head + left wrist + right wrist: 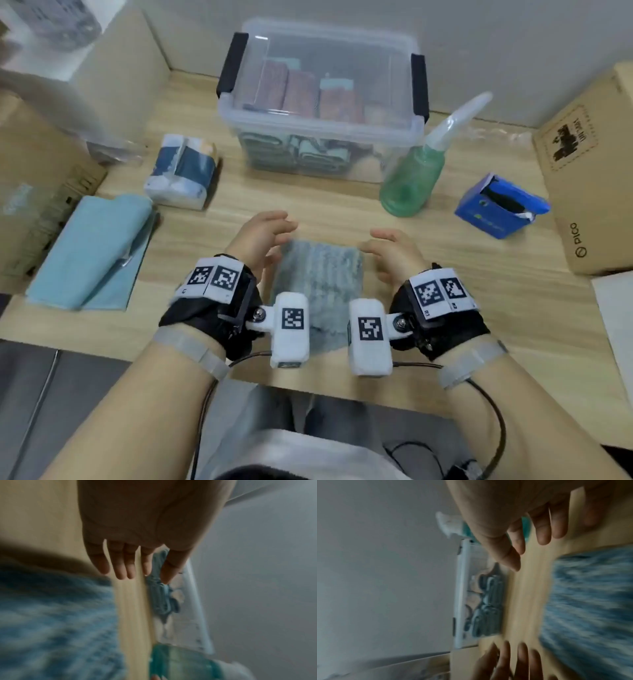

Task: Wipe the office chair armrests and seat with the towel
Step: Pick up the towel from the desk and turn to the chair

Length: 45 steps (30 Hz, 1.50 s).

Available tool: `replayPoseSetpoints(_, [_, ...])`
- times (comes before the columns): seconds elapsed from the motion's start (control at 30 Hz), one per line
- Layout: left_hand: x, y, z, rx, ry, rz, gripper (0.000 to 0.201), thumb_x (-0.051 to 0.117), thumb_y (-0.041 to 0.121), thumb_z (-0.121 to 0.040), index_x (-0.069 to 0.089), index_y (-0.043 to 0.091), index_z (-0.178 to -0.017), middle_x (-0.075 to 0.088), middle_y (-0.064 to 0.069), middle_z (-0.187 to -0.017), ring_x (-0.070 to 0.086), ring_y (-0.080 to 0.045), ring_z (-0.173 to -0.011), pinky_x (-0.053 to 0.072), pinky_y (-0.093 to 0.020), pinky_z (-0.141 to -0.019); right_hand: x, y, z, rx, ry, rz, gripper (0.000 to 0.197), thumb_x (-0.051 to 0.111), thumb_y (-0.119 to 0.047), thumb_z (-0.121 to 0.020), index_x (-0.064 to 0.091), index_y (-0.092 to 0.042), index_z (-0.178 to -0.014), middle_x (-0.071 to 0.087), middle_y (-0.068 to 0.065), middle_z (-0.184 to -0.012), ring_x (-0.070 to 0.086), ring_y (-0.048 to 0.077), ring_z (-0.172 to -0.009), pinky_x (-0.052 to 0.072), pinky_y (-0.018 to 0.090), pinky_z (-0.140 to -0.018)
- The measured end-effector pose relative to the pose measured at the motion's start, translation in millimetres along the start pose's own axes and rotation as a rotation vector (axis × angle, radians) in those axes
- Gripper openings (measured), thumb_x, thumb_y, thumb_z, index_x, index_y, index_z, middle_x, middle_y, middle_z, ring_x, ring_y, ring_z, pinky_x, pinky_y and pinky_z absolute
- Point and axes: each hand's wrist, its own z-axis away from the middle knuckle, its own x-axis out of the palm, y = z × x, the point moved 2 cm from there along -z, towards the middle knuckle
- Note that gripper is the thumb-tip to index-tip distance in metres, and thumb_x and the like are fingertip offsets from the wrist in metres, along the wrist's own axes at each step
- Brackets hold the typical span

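A small grey-blue towel [320,281] lies flat on the wooden desk [342,212] right in front of me. My left hand [265,236] hovers over its left edge and my right hand [390,253] over its right edge. Both have relaxed, spread fingers and hold nothing. In the left wrist view the left hand [130,566] has straight fingers above the desk, with the towel [51,622] blurred below. The right wrist view shows the right hand [537,534] open beside the towel [590,601]. No office chair is in view.
A clear lidded storage box [322,109] stands at the back. A green squeeze bottle [414,174] and a blue carton [500,209] sit to the right, cardboard boxes [589,171] at both sides. A light blue folded cloth [96,253] and a tissue pack [181,171] lie to the left.
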Motion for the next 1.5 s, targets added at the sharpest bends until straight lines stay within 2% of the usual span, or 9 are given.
replayPoseSetpoints(0.1, [-14.7,-31.8,-5.4,-0.117,0.072,-0.027,0.032,0.055,0.011,-0.088,0.050,0.015,-0.120,0.044,-0.007,-0.077,0.044,-0.018,-0.068,0.030,-0.024,-0.051,12.6,28.0,-8.0,0.089,-0.034,0.074,0.041,0.068,-0.011,-0.078,0.056,-0.008,-0.118,0.058,0.009,-0.122,0.055,0.027,-0.112,0.043,0.038,-0.099])
replayPoseSetpoints(0.2, [-14.0,-54.7,-1.5,-0.213,-0.007,-0.020,0.015,0.056,0.006,-0.086,0.053,0.015,-0.075,0.047,-0.010,-0.071,0.051,-0.018,-0.059,0.037,-0.020,-0.048,22.1,41.9,-9.7,0.104,-0.085,0.035,0.016,0.067,-0.002,-0.075,0.066,-0.012,-0.087,0.068,0.017,-0.104,0.065,0.034,-0.095,0.051,0.049,-0.090])
replayPoseSetpoints(0.37, [-5.5,-69.5,9.5,-0.278,-0.054,0.034,0.027,0.070,0.011,-0.077,0.064,-0.002,-0.100,0.070,-0.018,-0.095,0.068,-0.031,-0.083,0.055,-0.038,-0.071,36.6,46.2,-4.7,0.171,-0.201,-0.008,0.029,0.078,-0.011,-0.061,0.067,-0.011,-0.088,0.068,0.023,-0.106,0.064,0.040,-0.095,0.045,0.061,-0.092])
replayPoseSetpoints(0.47, [-11.3,-76.7,18.4,-0.274,-0.041,0.127,0.026,0.069,0.011,-0.078,0.065,-0.003,-0.100,0.070,-0.019,-0.096,0.068,-0.032,-0.084,0.055,-0.041,-0.076,45.4,45.8,2.4,0.255,-0.308,-0.015,0.016,0.074,-0.010,-0.072,0.066,-0.013,-0.087,0.071,0.016,-0.095,0.063,0.030,-0.087,0.044,0.048,-0.097])
replayPoseSetpoints(0.67, [-57.0,-105.1,44.8,-0.214,0.121,0.460,0.019,0.057,0.017,-0.088,0.063,0.009,-0.105,0.070,-0.011,-0.094,0.069,-0.023,-0.080,0.057,-0.034,-0.064,89.1,41.5,15.9,0.249,-0.499,-0.065,0.007,0.061,-0.013,-0.087,0.060,-0.009,-0.092,0.065,0.000,-0.062,0.055,0.008,-0.039,0.034,0.018,-0.037])
replayPoseSetpoints(0.77, [-88.1,-126.6,65.6,-0.128,0.250,0.555,0.022,0.053,0.015,-0.091,0.060,0.006,-0.110,0.068,-0.010,-0.102,0.067,-0.021,-0.085,0.059,-0.032,-0.069,124.9,42.5,34.6,0.206,-0.639,-0.041,0.009,0.055,-0.012,-0.092,0.059,-0.006,-0.097,0.071,0.005,-0.073,0.069,0.017,-0.066,0.058,0.028,-0.060])
replayPoseSetpoints(0.87, [-117.7,-151.3,89.1,-0.078,0.348,0.676,0.018,0.053,0.014,-0.091,0.061,0.008,-0.105,0.069,-0.008,-0.099,0.069,-0.018,-0.081,0.059,-0.030,-0.071,165.5,50.6,55.6,0.188,-0.717,0.025,0.029,0.053,-0.014,-0.093,0.054,-0.003,-0.119,0.064,0.019,-0.114,0.063,0.035,-0.104,0.051,0.051,-0.090])
replayPoseSetpoints(1.17, [-216.7,-222.8,172.1,0.005,0.536,0.927,0.021,0.053,0.014,-0.090,0.061,0.007,-0.109,0.069,-0.009,-0.102,0.070,-0.019,-0.083,0.059,-0.030,-0.071,294.5,88.1,139.2,0.129,-0.933,0.269,0.025,0.044,-0.020,-0.097,0.053,-0.012,-0.120,0.063,0.015,-0.116,0.063,0.030,-0.102,0.051,0.048,-0.089])
replayPoseSetpoints(1.5, [-326.9,-339.1,310.7,0.168,0.783,1.281,0.030,0.052,0.020,-0.090,0.060,0.007,-0.115,0.062,-0.016,-0.121,0.062,-0.030,-0.106,0.049,-0.043,-0.094,439.4,174.5,302.0,0.265,-1.348,0.552,0.038,0.061,-0.013,-0.087,0.054,-0.004,-0.123,0.063,0.019,-0.119,0.062,0.035,-0.106,0.050,0.051,-0.090])
